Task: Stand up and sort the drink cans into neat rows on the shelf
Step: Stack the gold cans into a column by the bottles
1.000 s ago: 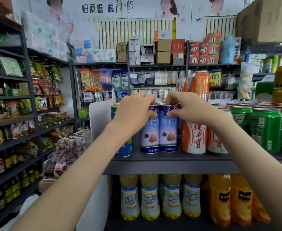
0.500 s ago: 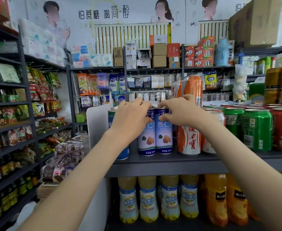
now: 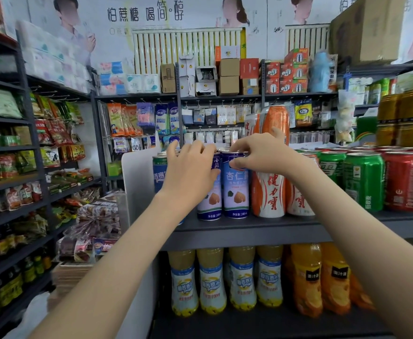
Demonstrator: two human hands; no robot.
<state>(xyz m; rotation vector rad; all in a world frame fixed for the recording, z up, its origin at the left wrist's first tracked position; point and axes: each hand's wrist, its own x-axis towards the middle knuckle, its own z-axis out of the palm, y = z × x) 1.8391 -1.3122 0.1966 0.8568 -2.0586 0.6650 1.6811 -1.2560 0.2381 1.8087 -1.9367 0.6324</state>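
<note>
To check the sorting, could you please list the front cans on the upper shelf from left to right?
dark blue can → two blue-and-white almond cans → orange-and-white cans → green cans → red cans

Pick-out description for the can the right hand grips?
Grey shelf, front row: two blue-and-white almond cans. It is the right almond can, rim pinched by the right hand, beside the orange-and-white can; the left hand grips the left almond can.
</note>
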